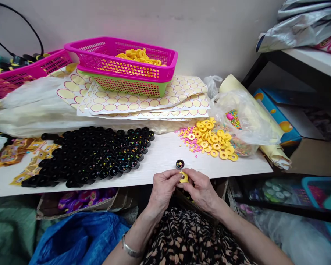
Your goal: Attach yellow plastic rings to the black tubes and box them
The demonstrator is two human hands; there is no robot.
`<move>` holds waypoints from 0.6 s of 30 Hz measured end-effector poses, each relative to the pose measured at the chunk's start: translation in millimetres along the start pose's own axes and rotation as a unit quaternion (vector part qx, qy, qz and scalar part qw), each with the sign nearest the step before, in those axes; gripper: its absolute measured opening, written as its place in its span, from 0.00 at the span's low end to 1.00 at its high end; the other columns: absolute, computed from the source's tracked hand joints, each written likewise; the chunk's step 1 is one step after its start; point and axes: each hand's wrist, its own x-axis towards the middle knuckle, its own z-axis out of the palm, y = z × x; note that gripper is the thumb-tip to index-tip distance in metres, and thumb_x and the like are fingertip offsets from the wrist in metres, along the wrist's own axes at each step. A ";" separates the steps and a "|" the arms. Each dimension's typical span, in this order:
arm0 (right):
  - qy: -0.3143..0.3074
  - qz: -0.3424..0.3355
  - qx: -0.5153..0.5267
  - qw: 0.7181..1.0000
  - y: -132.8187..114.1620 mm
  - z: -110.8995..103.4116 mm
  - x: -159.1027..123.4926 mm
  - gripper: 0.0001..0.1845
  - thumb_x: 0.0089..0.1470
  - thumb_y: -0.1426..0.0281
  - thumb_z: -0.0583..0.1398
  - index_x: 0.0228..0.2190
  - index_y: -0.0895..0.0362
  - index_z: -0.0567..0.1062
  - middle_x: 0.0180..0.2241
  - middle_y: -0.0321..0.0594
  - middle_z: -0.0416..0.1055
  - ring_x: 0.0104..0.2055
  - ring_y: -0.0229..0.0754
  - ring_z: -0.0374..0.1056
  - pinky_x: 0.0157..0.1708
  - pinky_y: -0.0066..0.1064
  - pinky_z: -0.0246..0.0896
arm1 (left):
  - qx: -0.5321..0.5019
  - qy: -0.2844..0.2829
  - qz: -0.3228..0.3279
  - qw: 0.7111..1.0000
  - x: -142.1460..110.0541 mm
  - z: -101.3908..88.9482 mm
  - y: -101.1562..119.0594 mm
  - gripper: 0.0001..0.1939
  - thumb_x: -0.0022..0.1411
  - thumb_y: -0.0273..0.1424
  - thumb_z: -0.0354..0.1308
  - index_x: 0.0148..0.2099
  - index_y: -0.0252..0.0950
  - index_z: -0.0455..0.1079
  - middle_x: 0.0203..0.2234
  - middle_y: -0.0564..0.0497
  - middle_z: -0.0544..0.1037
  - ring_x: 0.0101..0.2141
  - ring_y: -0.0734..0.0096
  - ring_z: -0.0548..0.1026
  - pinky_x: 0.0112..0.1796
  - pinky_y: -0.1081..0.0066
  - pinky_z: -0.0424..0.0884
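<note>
From afar, I have both hands (163,187) pinching a yellow ring (184,177) near a black cup (180,164); probably assembly, next needing careful alignment

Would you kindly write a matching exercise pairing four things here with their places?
Things
1. Lone cup
2. Green basket
3. Bracelet
4. Blue bag

Places
A. Around the left forearm
B. Lower than the table, left of the clothing
C. Under a pink basket
D. On the table, beyond the ring between left hand and right hand

Pairs: 1-D; 2-C; 3-A; 4-B
</note>
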 end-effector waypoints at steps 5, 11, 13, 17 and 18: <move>0.045 -0.012 -0.051 0.998 12.1 -1.8 20.3 0.12 0.52 0.68 0.57 0.40 0.56 0.69 0.35 0.41 0.66 0.35 0.40 0.63 0.35 0.30 0.59 | 0.081 0.077 0.100 0.989 18.8 -8.1 -5.2 0.11 0.50 0.36 0.60 0.30 0.32 0.74 0.21 0.54 0.72 0.21 0.79 0.64 0.21 0.77 0.58; 0.019 0.013 -0.132 0.991 13.4 -2.0 39.7 0.09 0.50 0.69 0.58 0.36 0.55 0.71 0.35 0.39 0.64 0.34 0.39 0.62 0.34 0.29 0.58 | 0.098 0.094 0.106 0.985 39.1 -8.6 -13.6 0.13 0.52 0.38 0.57 0.28 0.32 0.72 0.16 0.57 0.66 0.18 0.81 0.61 0.20 0.76 0.57; 0.009 0.020 -0.139 0.990 12.9 -0.3 41.1 0.08 0.50 0.70 0.58 0.36 0.56 0.70 0.34 0.38 0.63 0.33 0.38 0.62 0.34 0.28 0.57 | 0.104 0.080 0.108 0.985 41.7 -4.2 -13.7 0.14 0.53 0.39 0.57 0.27 0.32 0.73 0.18 0.56 0.67 0.19 0.80 0.63 0.21 0.76 0.59; -0.002 0.028 -0.112 0.993 14.3 2.1 42.8 0.07 0.49 0.72 0.57 0.34 0.56 0.71 0.32 0.37 0.63 0.31 0.37 0.61 0.33 0.28 0.56 | 0.144 0.066 0.137 0.978 48.6 1.0 -15.5 0.13 0.53 0.39 0.57 0.30 0.34 0.75 0.24 0.52 0.73 0.27 0.75 0.69 0.28 0.75 0.64; 0.002 0.031 -0.094 0.995 15.3 2.2 43.5 0.07 0.49 0.72 0.58 0.34 0.55 0.71 0.31 0.36 0.62 0.31 0.37 0.60 0.32 0.28 0.56 | 0.155 0.068 0.144 0.975 50.6 1.1 -16.6 0.13 0.53 0.38 0.57 0.30 0.34 0.75 0.25 0.51 0.74 0.29 0.73 0.70 0.30 0.75 0.64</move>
